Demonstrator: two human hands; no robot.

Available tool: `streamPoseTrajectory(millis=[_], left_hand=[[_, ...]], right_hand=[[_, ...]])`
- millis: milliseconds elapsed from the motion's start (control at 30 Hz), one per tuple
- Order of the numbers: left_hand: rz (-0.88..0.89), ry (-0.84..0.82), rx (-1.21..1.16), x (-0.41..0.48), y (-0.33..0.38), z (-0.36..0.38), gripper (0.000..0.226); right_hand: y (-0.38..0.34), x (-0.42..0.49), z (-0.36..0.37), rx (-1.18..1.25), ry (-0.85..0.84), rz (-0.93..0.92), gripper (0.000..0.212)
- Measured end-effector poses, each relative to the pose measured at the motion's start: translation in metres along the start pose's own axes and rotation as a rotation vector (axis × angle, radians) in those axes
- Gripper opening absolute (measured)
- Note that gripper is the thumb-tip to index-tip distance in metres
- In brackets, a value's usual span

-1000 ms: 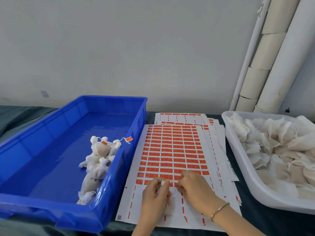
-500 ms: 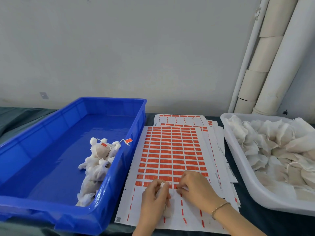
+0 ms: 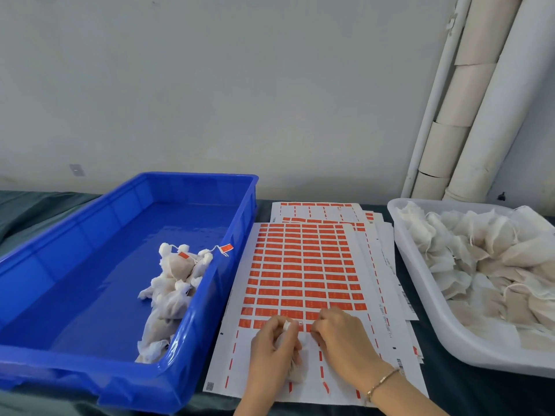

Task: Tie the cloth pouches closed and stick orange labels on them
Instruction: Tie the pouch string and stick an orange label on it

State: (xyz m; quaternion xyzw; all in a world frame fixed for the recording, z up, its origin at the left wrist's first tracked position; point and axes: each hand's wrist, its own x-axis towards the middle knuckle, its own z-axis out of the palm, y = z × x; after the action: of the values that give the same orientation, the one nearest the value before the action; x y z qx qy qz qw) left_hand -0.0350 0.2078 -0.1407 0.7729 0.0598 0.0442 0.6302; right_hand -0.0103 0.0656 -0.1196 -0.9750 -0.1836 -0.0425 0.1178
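At lower centre of the frame, the left hand (image 3: 271, 346) curls its fingers round a small cloth pouch (image 3: 295, 372) over the label sheet (image 3: 303, 265). The right hand (image 3: 342, 340) meets it at the pouch's neck, fingers bent close. We cannot tell whether they pinch anything. We judge the pouch light, soft and limp, best taken by its gathered neck. Labelled pouches (image 3: 174, 283) lie in the blue crate (image 3: 105, 280) at left and more pouches (image 3: 480, 265) in the white tub (image 3: 420, 295) at right, all on a dark-covered bench (image 3: 465, 394) against a plain wall.
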Motion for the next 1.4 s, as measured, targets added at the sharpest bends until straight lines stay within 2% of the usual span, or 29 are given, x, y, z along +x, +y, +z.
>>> streamPoseTrajectory(millis=[233, 433, 700, 833, 900, 1033, 1133, 1400], left_hand=[[-0.014, 0.001, 0.005, -0.001, 0.002, -0.001, 0.01], [-0.049, 0.007, 0.041, 0.0, 0.005, 0.0, 0.009], [-0.076, -0.023, 0.336, 0.01, 0.007, 0.008, 0.018], [0.001, -0.102, 0.496, 0.018, 0.009, 0.012, 0.013], [0.073, -0.126, 0.607, 0.024, 0.012, 0.012, 0.019], [0.182, -0.19, 0.726, 0.033, 0.018, 0.008, 0.023], [0.252, -0.26, 0.827, 0.037, 0.02, 0.009, 0.027], [0.393, -0.348, 0.912, 0.037, 0.018, 0.0, 0.029]], right_hand=[[0.008, 0.001, 0.004, -0.092, -0.041, -0.122, 0.04], [0.009, 0.006, 0.003, -0.066, 0.007, -0.187, 0.038], [0.012, 0.01, -0.002, -0.095, -0.006, -0.223, 0.031], [0.015, 0.012, -0.004, -0.051, -0.005, -0.204, 0.029], [0.019, 0.011, -0.006, 0.009, -0.005, -0.197, 0.025], [0.032, 0.011, -0.012, 0.303, -0.002, -0.015, 0.012], [0.042, 0.003, -0.01, 0.459, 0.039, 0.073, 0.015], [0.043, -0.018, 0.0, 0.463, 0.045, 0.059, 0.018]])
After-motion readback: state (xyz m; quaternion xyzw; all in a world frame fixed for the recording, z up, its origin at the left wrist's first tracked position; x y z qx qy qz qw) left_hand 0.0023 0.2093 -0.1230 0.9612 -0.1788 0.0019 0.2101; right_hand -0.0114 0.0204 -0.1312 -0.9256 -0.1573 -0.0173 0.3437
